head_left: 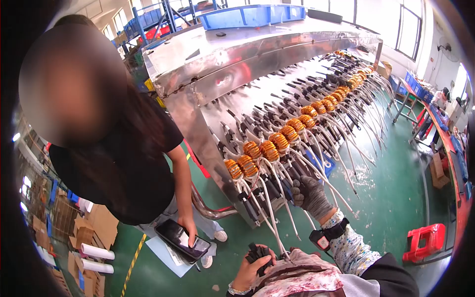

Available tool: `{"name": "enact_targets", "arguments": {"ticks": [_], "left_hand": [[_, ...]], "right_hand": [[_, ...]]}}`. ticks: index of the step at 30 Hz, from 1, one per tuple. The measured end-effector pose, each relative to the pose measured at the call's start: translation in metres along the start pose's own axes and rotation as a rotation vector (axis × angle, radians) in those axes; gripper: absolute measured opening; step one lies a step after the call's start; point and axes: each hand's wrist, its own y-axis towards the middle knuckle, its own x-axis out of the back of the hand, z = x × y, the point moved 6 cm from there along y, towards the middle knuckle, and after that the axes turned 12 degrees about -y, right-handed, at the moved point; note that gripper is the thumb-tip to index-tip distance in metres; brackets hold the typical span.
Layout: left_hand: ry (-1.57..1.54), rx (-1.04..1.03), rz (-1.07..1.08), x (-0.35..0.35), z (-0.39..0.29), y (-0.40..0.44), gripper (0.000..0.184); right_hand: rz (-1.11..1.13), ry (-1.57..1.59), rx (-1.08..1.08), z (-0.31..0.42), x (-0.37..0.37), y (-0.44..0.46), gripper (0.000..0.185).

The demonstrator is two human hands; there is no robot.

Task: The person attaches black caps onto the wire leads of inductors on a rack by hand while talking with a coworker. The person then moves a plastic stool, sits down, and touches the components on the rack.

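My left hand (251, 268), bare, is closed around several small black pieces (257, 253) close to my body at the bottom centre. My right hand (311, 195), in a grey glove, reaches to the near edge of the metal bench, among the white and black cables; its fingers are bent, and what they hold, if anything, is hidden. Just above it run copper-wound ring coils (278, 142) in a long row, with white leads (267, 203) hanging over the edge and black-sleeved ends lying on the bench top.
A person (114, 163) in a black top stands at the left, holding a phone (182, 241) and papers. Blue trays (252, 17) rest on the upper metal shelf (208, 59). A red container (424, 242) stands on the green floor at the right, near a long table.
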Motion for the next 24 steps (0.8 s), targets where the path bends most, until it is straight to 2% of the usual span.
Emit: {"name": "enact_targets", "arguments": {"ticks": [2,5,7,9,10,11,13,14,15,17,18,22,24], "left_hand": [[0.01,0.004,-0.006,0.007,0.002,0.001,0.022],[-0.008,0.006,-0.028,-0.001,-0.003,0.006,0.022],[-0.033,0.013,-0.049,-0.004,-0.001,0.006,0.023],[0.021,0.026,-0.06,-0.005,0.0,0.011,0.024],[0.035,0.02,-0.038,-0.008,-0.001,0.012,0.025],[0.04,0.019,-0.04,-0.009,-0.001,0.013,0.025],[0.049,0.003,-0.067,-0.011,0.0,0.012,0.025],[0.062,-0.023,-0.092,-0.016,-0.001,0.012,0.024],[0.066,-0.028,-0.093,-0.019,0.0,0.013,0.024],[0.026,-0.025,-0.114,-0.022,0.004,0.014,0.023],[0.031,-0.029,-0.119,-0.024,0.006,0.015,0.023],[0.12,-0.031,-0.102,-0.038,0.013,0.021,0.024],[0.122,-0.057,-0.086,-0.043,0.012,0.023,0.025]], "right_hand": [[0.0,0.115,0.008,0.0,0.003,0.003,0.02],[0.011,0.129,0.029,-0.002,0.002,0.0,0.017],[-0.089,0.088,0.028,-0.006,0.0,-0.01,0.017],[-0.114,-0.399,0.466,0.013,-0.002,-0.025,0.019],[-0.164,-0.269,0.162,0.01,0.003,-0.042,0.021],[-0.16,-0.265,0.163,0.009,0.007,-0.044,0.021],[-0.43,-0.729,0.428,0.014,0.025,-0.061,0.018],[-0.521,-0.738,0.65,0.015,0.029,-0.064,0.015],[-0.515,-0.734,0.652,0.013,0.03,-0.061,0.015],[-0.636,-0.922,0.893,0.022,0.025,-0.067,0.027],[-0.556,-0.915,0.91,0.024,0.021,-0.062,0.039],[-0.565,-0.932,0.765,0.012,0.034,-0.042,0.044],[-0.529,-0.835,0.775,0.009,0.036,-0.03,0.046]]}}
